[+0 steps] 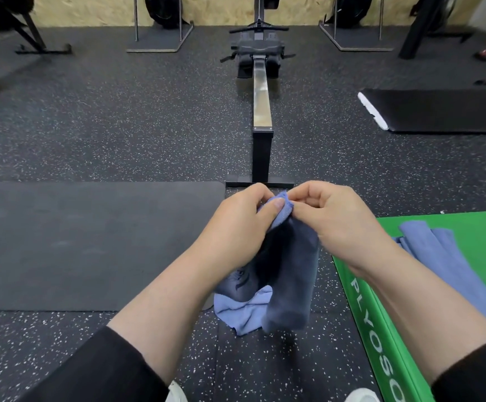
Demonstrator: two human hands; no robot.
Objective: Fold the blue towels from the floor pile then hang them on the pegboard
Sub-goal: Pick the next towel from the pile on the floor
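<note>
**Pinched corners, loose tail: where this fold could slip**

Both hands meet in front of the chest, the left hand (237,227) and the right hand (334,224) each clenched on the top edge of one blue towel (291,280), thumb against fingers in a close grip. The rest of the cloth hangs free below them, its lower end just above the floor pile (243,310), which lies on the speckled rubber floor (120,126). More blue towels (436,248) rest on the green plyo box (381,338) to the right.

The risk, as I judge it, is in the small hold. If the corners are not matched before the hands part, the fold comes out skewed. The hanging tail could brush or catch the pile beneath and drag it. A slack pinch could drop the towel back onto the pile.
</note>
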